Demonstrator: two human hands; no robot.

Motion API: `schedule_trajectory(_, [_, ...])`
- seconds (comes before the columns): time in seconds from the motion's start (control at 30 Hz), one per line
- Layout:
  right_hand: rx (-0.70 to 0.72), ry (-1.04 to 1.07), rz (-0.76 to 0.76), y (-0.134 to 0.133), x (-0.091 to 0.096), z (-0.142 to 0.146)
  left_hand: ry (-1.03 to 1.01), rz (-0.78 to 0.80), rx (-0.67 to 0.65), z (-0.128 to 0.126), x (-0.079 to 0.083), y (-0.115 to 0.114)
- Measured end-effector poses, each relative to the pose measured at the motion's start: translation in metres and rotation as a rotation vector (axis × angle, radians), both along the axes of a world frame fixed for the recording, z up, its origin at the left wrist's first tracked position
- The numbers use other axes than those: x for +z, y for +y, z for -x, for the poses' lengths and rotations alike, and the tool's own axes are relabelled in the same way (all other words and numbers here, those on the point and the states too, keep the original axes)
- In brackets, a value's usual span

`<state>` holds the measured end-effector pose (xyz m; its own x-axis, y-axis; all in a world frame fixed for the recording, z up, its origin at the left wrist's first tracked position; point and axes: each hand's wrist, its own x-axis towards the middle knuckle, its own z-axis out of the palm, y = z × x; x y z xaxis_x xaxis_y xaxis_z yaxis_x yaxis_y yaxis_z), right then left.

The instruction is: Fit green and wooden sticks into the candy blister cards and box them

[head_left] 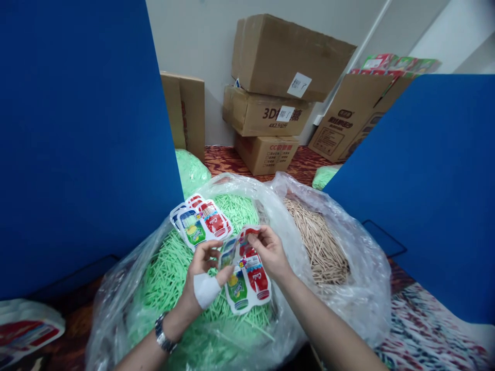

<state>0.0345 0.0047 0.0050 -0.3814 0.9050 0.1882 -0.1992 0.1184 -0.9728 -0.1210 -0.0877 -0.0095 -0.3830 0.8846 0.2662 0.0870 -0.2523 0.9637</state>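
Blue partition boards (77,144) rise on both sides of the head view, matte and flat, walling in a tabletop (425,319) covered with a red patterned cloth. Beyond the fingers, against a pale wall, stand stacked cardboard boxes (278,87), plain brown with white labels and printed lettering; one more box (356,113) leans to the right with colourful packs showing at its top.

Just under the hands sits a large clear plastic bag (348,288), crinkled and glossy, its mouth pulled wide. Thin green sticks (174,278) fill the part below and left of the fingers in a loose, bristly heap; pale brown sticks (320,242) lie in a second mass to the right of the fingers.

In the left hand (201,278), which has a white bandage across its back and a metal watch at the wrist, the fingers are closed on a fanned stack of packets (201,221), flat and bottle-shaped, printed in green, red and blue, sticking up above the fingers. The right hand (270,252) has its fingers pinched on the top edge of a bottle-shaped packet (247,283), a glossy double piece, one half green and one red, hanging down between the two hands with the left thumb touching its side. At the lower left corner, far from the fingers, lies another printed bag (27,330), white and red.
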Motion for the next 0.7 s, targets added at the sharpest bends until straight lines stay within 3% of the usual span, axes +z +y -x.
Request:
schedule_trajectory(0.2, [0.059, -0.096, -0.028, -0.001, 0.000, 0.003, -0.100, 0.144, -0.128, 0.002, 0.004, 0.004])
schedule_trajectory(0.37, [0.235, -0.167, -0.113, -0.001, -0.005, 0.006, -0.172, 0.166, -0.051, 0.009, 0.000, 0.005])
schedule_trajectory(0.43, [0.209, -0.208, -0.115, 0.005, -0.006, 0.012, -0.197, 0.144, -0.032, 0.012, -0.001, 0.005])
schedule_trajectory(0.5, [0.157, -0.236, -0.100, 0.016, -0.006, 0.025, -0.153, 0.084, 0.102, 0.017, 0.000, 0.006])
schedule_trajectory(0.6, [0.103, -0.278, -0.150, 0.039, -0.003, 0.059, 0.202, -0.071, 0.430, 0.026, 0.004, 0.008])
schedule_trajectory(0.63, [0.069, -0.320, -0.213, 0.046, -0.002, 0.072, 0.389, -0.125, 0.479, 0.029, 0.005, 0.008])
schedule_trajectory(0.7, [-0.033, -0.475, -0.380, 0.058, 0.000, 0.093, 0.772, -0.207, 0.408, 0.034, 0.004, 0.008])
